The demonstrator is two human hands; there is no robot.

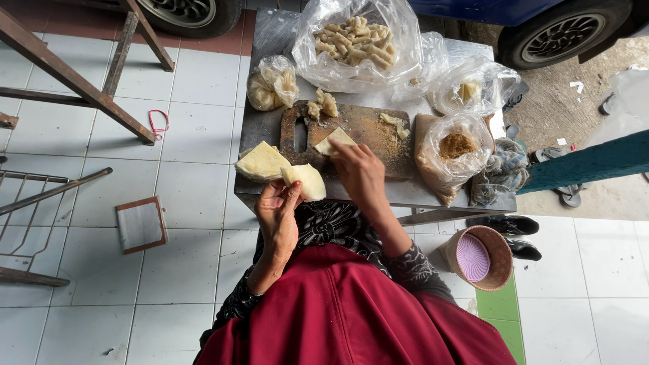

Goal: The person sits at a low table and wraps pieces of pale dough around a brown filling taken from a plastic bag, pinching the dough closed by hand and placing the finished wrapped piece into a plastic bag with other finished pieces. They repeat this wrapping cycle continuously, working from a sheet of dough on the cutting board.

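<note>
Left hand (pixel 278 209) pinches pale dough piece (pixel 305 181) just in front of wooden cutting board (pixel 365 132); right hand (pixel 360 172) grips thin dough sheet (pixel 333 142) on board's near edge, crumb bag (pixel 451 152) right of board

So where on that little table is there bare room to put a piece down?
Bare patches: the cutting board middle, between the right hand and the scraps; and the table back-left corner, beside the big bag. Crowded: the right side, with bags, and the front-left edge, where the left hand holds a wrapper.
</note>
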